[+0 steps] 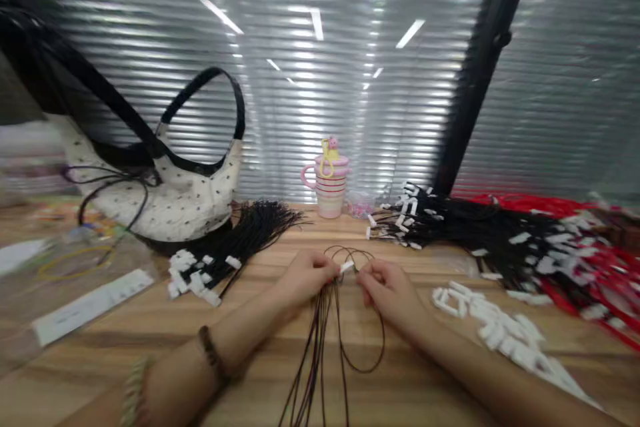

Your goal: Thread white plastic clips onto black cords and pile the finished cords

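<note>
My left hand [306, 278] and my right hand [386, 290] meet above the wooden table, close together in front of me. Between their fingertips sits a small white plastic clip [346, 267]. My left fingers pinch it, while my right fingers pinch thin dark cords [320, 340] beside it. Those cords hang down towards me in a bundle, and one forms a loop [373, 353] on the tabletop. Fingers hide the exact place where cord and clip meet.
A bundle of black cords with white clips [215, 267] lies left of my hands, and a larger one [450, 227] lies at the back right. Loose white clips [493, 323] are heaped to the right, beside red cords [565, 287]. A dotted white handbag [165, 197] and pink-striped cup [330, 193] stand behind.
</note>
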